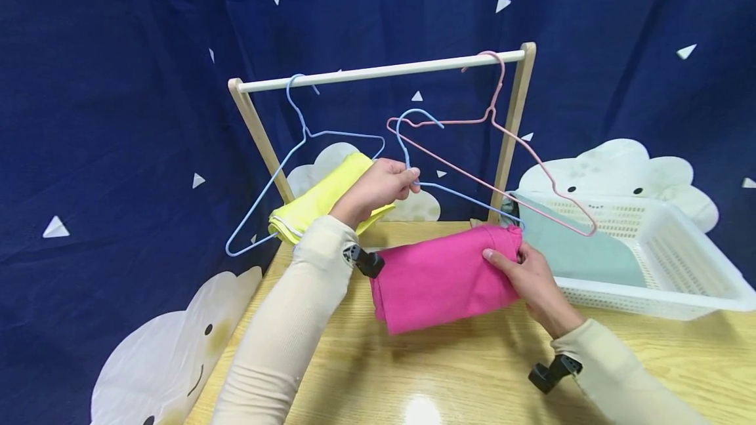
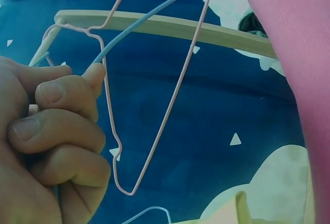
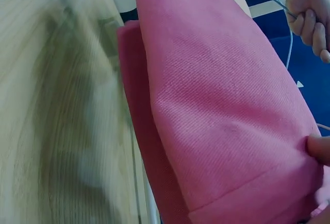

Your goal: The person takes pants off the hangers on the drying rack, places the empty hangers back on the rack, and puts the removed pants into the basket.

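Note:
My left hand (image 1: 384, 185) grips a blue wire hanger (image 2: 149, 14) at its neck, fingers curled round it, with the hook rising above. Below the hanger's shoulders hangs a folded bright pink cloth (image 1: 443, 281), held above the table. My right hand (image 1: 534, 281) pinches the cloth's right end, thumb on the near face and fingers behind. At that end the tip of the hanger's shoulder shows just over the cloth. The hanger's lower bar is hidden, so how the cloth sits on it cannot be seen.
Behind my hands stands a rack with a white rail (image 1: 378, 72). On it hang another blue hanger (image 1: 260, 199) bearing folded yellow cloth (image 1: 325, 192) and a bare pink hanger (image 1: 546, 172). A white basket (image 1: 703, 261) with pale green cloth (image 1: 602, 258) stands right on the wooden table (image 1: 472, 372).

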The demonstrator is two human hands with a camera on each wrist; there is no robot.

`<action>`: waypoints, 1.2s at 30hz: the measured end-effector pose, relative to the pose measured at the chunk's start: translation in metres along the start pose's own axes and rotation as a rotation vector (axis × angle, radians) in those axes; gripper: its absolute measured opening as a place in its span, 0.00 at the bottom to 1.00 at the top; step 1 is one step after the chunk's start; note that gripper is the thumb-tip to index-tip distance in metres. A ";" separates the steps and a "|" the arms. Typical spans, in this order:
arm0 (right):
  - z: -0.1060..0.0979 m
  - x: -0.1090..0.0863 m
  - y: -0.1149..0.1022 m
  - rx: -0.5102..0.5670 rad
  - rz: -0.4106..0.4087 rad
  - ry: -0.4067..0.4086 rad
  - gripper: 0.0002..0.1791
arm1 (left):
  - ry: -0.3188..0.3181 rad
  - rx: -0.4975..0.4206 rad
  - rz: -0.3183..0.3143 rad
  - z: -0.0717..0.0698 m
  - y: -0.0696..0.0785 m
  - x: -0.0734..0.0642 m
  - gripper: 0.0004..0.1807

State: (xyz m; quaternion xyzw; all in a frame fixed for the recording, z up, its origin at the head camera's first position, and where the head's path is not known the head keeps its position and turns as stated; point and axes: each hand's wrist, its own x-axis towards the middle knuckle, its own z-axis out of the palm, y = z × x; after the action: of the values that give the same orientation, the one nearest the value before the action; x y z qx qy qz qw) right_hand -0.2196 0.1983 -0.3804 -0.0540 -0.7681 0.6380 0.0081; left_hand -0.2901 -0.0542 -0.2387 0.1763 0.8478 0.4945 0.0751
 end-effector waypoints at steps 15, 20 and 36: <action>-0.008 0.003 0.004 0.201 0.021 -0.086 0.07 | 0.006 -0.033 -0.012 0.000 -0.001 0.001 0.22; -0.008 0.002 0.005 0.290 0.055 -0.115 0.06 | 0.001 -0.023 -0.014 0.001 -0.002 0.001 0.22; -0.013 0.003 0.003 0.142 0.097 -0.143 0.04 | -0.103 0.007 -0.095 -0.002 -0.008 0.005 0.19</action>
State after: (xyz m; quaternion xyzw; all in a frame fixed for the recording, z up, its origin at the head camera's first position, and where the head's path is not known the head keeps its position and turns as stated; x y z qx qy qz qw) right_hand -0.2210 0.2119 -0.3810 -0.0447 -0.7160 0.6928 -0.0738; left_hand -0.2969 -0.0576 -0.2438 0.1614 0.8518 0.4779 0.1412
